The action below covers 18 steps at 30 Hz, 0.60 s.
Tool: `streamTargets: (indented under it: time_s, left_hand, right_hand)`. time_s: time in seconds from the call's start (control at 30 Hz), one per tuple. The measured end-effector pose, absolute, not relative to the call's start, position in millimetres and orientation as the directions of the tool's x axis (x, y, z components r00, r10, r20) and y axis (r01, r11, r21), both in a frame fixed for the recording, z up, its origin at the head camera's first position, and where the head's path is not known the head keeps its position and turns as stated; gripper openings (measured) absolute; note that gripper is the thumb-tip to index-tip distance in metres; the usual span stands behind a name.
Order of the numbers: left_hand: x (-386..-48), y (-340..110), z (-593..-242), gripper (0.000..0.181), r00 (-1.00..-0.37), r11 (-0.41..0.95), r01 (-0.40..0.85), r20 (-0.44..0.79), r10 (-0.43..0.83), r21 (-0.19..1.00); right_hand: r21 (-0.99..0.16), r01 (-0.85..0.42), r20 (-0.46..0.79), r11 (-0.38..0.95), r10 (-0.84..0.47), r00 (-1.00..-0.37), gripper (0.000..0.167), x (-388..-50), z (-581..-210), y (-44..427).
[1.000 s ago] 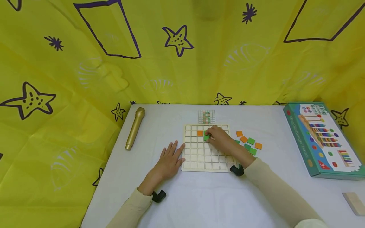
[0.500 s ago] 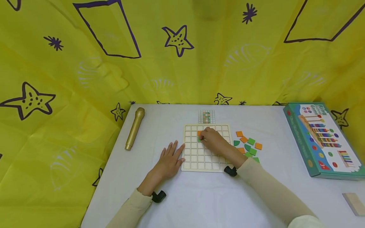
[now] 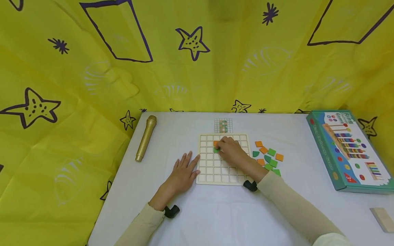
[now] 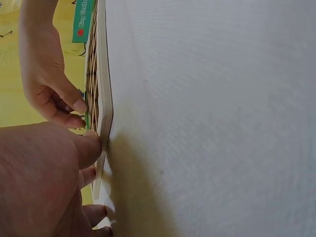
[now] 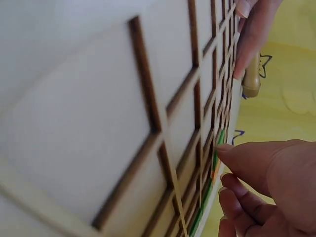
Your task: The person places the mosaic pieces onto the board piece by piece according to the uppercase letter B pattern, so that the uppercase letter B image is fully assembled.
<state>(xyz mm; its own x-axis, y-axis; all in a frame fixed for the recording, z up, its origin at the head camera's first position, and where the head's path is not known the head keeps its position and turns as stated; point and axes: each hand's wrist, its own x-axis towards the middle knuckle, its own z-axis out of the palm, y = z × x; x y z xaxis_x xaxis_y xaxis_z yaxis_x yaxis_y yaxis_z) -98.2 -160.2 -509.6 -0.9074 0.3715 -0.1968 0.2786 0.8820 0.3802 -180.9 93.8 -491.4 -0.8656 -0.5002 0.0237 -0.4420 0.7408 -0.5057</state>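
A wooden grid board (image 3: 210,171) lies flat on the table. My right hand (image 3: 233,152) is over its upper middle, thumb and fingertips at a green tile (image 3: 216,150) just below an orange tile (image 3: 215,143). In the right wrist view, the thumb of my right hand (image 5: 276,182) touches the green tile (image 5: 219,140); the fingers partly hide other tiles. My left hand (image 3: 181,176) rests beside the board's left edge with fingers spread, its fingertips touching the edge. The left wrist view shows my left hand (image 4: 44,173) against the board's side (image 4: 104,94).
Several loose orange and green tiles (image 3: 272,152) lie right of the board. A small patterned grid card (image 3: 223,125) is behind it. A gold microphone-shaped object (image 3: 146,138) lies at the left, a game box (image 3: 351,150) at the right, and a wooden block (image 3: 382,219) near the right edge.
My right hand has shifted left on the board with a green tile, to the cell below the orange one, uncovering more loose tiles. My left hand has stayed in place.
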Motion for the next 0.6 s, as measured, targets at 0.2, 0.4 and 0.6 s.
streamTargets:
  time_s: [0.2, 0.4, 0.6]
  left_hand:
    - [-98.6, -160.5, -510.2, 0.061, -0.908, 0.880, 0.278, -0.194, 0.371, 0.385]
    - [-98.7, -160.5, -509.7, 0.061, -0.907, 0.882, 0.277, -0.198, 0.371, 0.382]
    - [-98.2, -159.9, -508.4, 0.061, -0.906, 0.879, 0.275, -0.201, 0.372, 0.389]
  right_hand:
    - [-0.536, -0.353, -0.019, 0.766, -0.429, -0.903, 0.023, -186.8, -486.3, 119.8]
    - [-0.557, -0.200, -0.075, 0.806, -0.289, -0.954, 0.030, -197.1, -480.2, 165.0]
    - [-0.556, 0.005, -0.233, 0.831, -0.150, -0.961, 0.051, -200.9, -469.5, 211.7]
